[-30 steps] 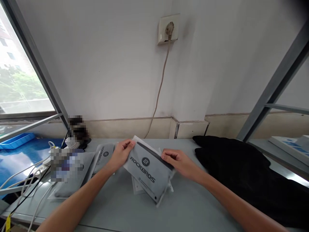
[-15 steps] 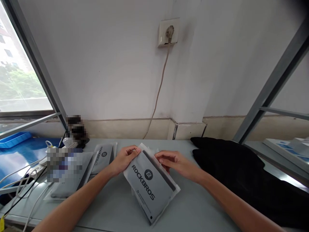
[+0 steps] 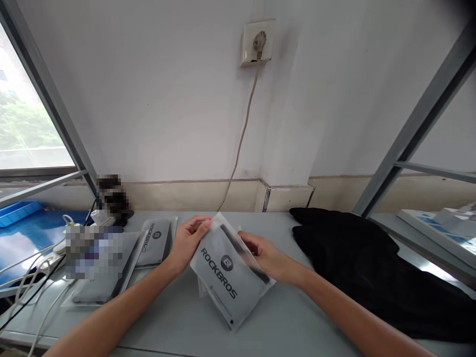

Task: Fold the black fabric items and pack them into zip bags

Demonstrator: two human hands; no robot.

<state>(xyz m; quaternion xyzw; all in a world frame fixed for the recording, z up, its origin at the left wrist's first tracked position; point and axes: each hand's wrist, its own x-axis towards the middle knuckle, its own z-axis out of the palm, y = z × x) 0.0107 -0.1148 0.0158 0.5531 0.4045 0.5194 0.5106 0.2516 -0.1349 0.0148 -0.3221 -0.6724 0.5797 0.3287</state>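
A frosted plastic bag (image 3: pixel 223 282) printed ROCKBROS, with something dark inside along its upper right side, is held tilted above the table. My left hand (image 3: pixel 189 243) pinches its top corner, thumb in front. At the bag's upper right edge is my right hand (image 3: pixel 262 253), fingers curled against the edge; the fingertips are partly hidden behind or within the plastic. Another layer of clear plastic shows behind the bag at lower left.
Two more packed bags lie at the left, a ROCKBROS bag (image 3: pixel 154 243) and a partly blurred bag (image 3: pixel 104 282). White cables (image 3: pixel 37 277) and a blue tray (image 3: pixel 18 213) are farther left. Black cloth (image 3: pixel 357 267) lies at the right. A plugged-in cord (image 3: pixel 243 134) hangs down the wall.
My right hand has moved down along the bag's edge, and its fingers are now more hidden. The bag's upper right side bulges more. The view has shifted slightly.
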